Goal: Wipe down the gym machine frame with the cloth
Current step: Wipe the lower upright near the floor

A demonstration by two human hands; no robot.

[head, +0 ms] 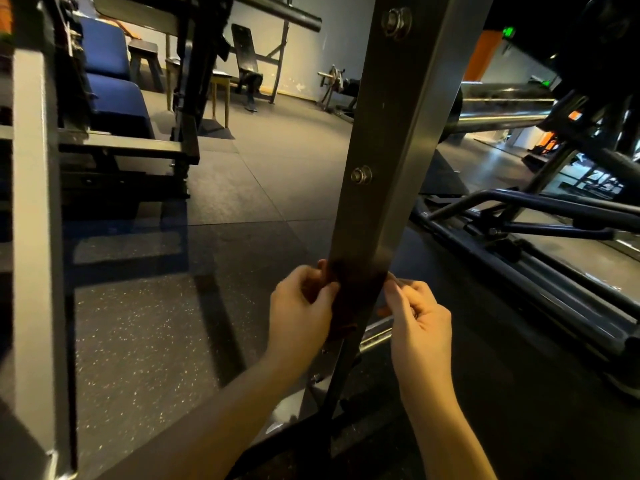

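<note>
A dark grey upright post of the gym machine frame [384, 140] rises in front of me, with two bolts on its face. A dark brown cloth [349, 299] is wrapped around the post low down. My left hand [301, 313] grips the cloth's left end beside the post. My right hand [419, 317] pinches the cloth's other end on the right side. Both hands sit level with each other, one on each side of the post. Much of the cloth blends into the dark metal.
A lighter grey frame post [34, 237] stands close at the left. Blue padded seats [110, 81] sit behind it. A chrome bar [502, 105] and black tubular base rails [519, 237] lie to the right. Speckled rubber flooring [145, 323] spreads between the machines.
</note>
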